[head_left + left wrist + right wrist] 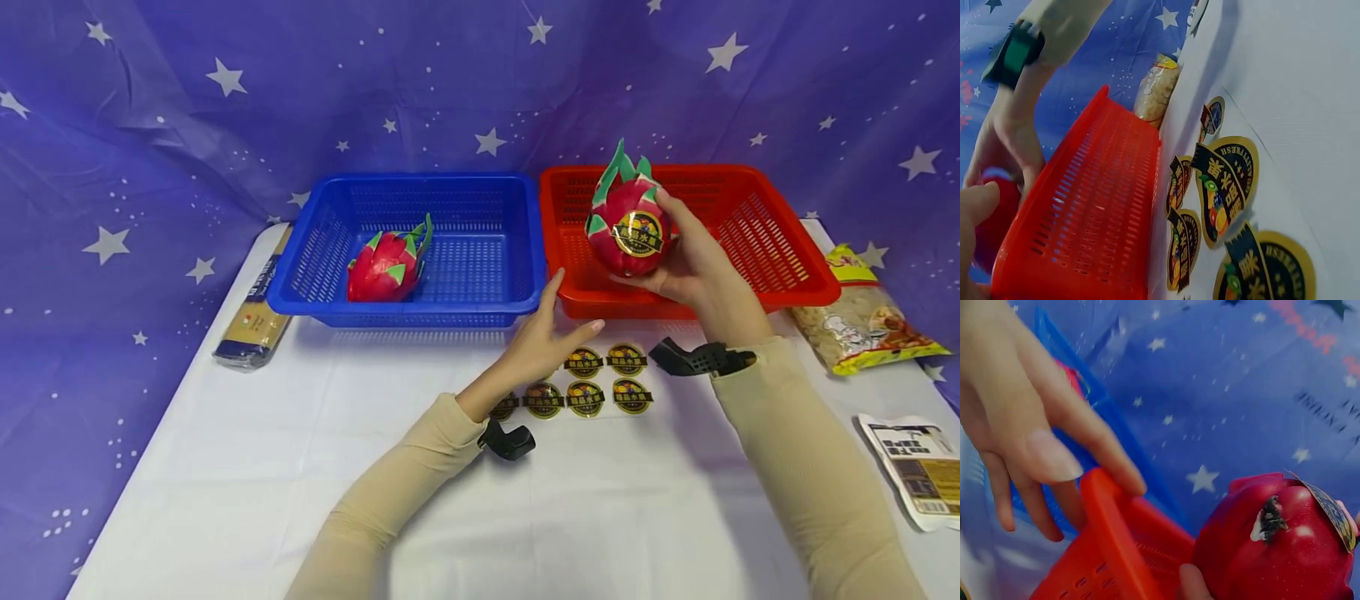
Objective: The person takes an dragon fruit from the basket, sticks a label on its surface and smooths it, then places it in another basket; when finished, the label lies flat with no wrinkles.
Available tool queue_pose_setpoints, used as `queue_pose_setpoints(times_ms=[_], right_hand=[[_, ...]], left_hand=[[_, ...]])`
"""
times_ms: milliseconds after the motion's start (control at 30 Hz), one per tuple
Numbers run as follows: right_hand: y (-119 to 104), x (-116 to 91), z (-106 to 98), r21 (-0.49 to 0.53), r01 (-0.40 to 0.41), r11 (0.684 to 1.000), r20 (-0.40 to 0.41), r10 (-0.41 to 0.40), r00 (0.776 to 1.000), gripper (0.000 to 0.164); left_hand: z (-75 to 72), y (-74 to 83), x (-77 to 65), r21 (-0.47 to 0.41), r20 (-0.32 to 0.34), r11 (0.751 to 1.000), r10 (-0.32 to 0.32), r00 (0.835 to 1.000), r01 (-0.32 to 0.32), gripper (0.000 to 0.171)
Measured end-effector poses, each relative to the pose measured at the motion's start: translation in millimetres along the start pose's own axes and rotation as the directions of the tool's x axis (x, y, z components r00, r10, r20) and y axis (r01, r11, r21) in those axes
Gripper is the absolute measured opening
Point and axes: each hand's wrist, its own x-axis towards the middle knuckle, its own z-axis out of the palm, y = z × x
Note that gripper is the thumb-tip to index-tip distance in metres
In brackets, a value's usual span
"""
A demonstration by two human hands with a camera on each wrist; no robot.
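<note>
My right hand (693, 258) grips a red dragon fruit (617, 204) with green leaf tips and holds it above the red basket (795, 296). A round black-and-gold label (640, 234) is stuck on its side, one edge standing away from the skin in the right wrist view. My left hand (534, 343), thumb and forefinger spread, holds nothing. Its forefinger reaches the red basket's near left corner; whether it touches is unclear. Below that hand lies a sheet of similar round stickers (585, 398), partly hidden by it. Another dragon fruit (382, 271) lies inside the blue basket (352, 313).
Both baskets stand side by side at the back of the white table (585, 517), against a starry purple cloth (450, 83). A packaged bundle (255, 329) lies at the left. At the right are a yellow-ended food bag (862, 321) and a flat white-and-brown pouch (915, 467).
</note>
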Motion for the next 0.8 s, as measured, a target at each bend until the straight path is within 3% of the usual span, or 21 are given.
queue_pose_setpoints(times_ms=[233,400,600,800], right_hand=[[2.0,30.9,2.0,-0.182,-0.093,0.979,-0.117,0.073,0.991,0.051],[3.1,41.8,-2.1,-0.29,-0.149,0.945,-0.165,0.104,0.981,0.055],[6.3,49.9,-1.9,-0.443,-0.204,0.873,-0.239,0.105,0.965,0.071],[6.7,52.9,-1.8,-0.565,-0.227,0.793,-0.253,0.096,0.963,0.079]], left_hand=[[10.4,-0.7,8.2,-0.073,-0.112,0.996,0.051,0.992,-0.06,0.083],[21.5,-3.0,12.9,-0.125,-0.27,0.984,0.088,0.959,-0.125,0.069],[29.3,-2.8,14.2,-0.149,-0.376,0.98,0.067,0.924,-0.132,0.06],[30.3,-2.6,15.0,-0.165,-0.386,0.975,0.076,0.919,-0.15,0.059]])
